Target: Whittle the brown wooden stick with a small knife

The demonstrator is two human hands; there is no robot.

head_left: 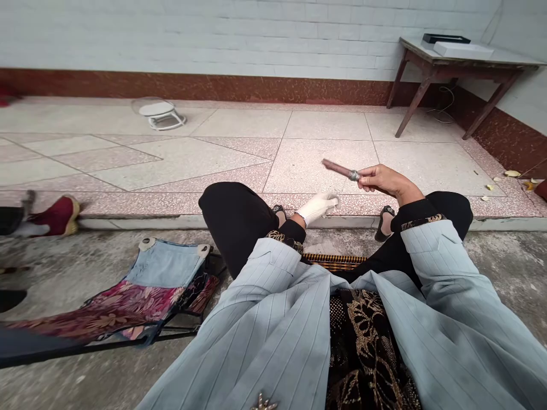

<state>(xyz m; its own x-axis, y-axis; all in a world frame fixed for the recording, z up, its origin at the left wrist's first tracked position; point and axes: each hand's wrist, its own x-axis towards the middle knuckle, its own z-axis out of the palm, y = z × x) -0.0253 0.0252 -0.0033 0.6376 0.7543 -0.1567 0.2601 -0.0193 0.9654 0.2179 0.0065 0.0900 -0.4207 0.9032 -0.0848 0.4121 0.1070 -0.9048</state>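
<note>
My right hand [384,181] is bare and closed, pinching the near end of a short brown stick [337,167]. Silvery wire [354,175] is wound round the stick just beyond the fingertips, and the stick points up and to the left above the tiled floor. Lower and to the left, my left hand [317,209] wears a white glove. Its fingers are curled closed, with a small greyish shape at their tips that I cannot make out. The two hands are apart, over the step edge between my knees.
A folding chair with patterned cloth [147,290] stands at my left, near another person's red shoe [55,215]. A small white stool [161,111] sits near the wall. At the back right is a wooden table [461,68] bearing two flat boxes. Yellow scraps [511,173] lie at right.
</note>
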